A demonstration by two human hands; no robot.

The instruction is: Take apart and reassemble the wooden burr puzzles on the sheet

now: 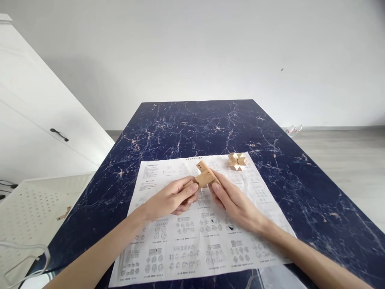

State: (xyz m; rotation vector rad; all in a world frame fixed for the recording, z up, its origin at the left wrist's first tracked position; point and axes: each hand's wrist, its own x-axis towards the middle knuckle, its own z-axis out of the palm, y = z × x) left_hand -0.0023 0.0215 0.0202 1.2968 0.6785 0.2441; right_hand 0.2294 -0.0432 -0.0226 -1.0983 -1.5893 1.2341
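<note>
Above the middle of a printed instruction sheet (183, 277), my left hand (177, 196) and my right hand (230, 196) meet around light wooden puzzle pieces (205, 176). The pieces sit at an angle to one another, and one end bears the number 2. My left thumb and fingers pinch the near left end. On the right side, my right hand grips the other part, its thumb on top. Fingers hide the undersides, so how the pieces join cannot be made out. A star-shaped wooden puzzle (237, 161) rests on the sheet's far right corner, apart from both hands.
The sheet lies on a dark blue marbled table (192, 128). A white perforated basket (39, 200) with a wooden piece (63, 214) inside stands at the left, below a white cabinet (39, 108). White cables (27, 245) run near the table's left front edge.
</note>
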